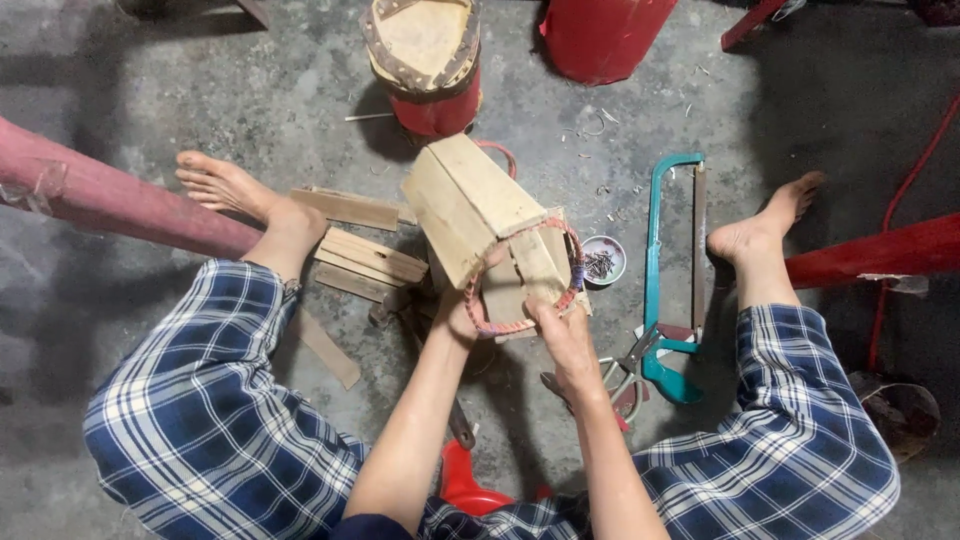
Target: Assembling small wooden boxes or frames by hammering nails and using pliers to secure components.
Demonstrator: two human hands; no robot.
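Note:
A small barrel-like body of pale wooden staves [480,215] lies tilted on the concrete floor between my legs. A woven reddish ring [522,281] circles its near end. My left hand [462,310] grips the ring's left side and the staves. Pinching the ring's lower right edge is my right hand [560,335]. Both hands hold the piece together.
Loose wooden slats [365,255] lie left of the staves. A teal hacksaw [668,270], pliers [625,375] and a small dish of nails [603,262] sit to the right. A finished red-banded wooden drum [425,65] stands farther away, beside a red cylinder [605,35]. Red poles [110,200] flank both sides.

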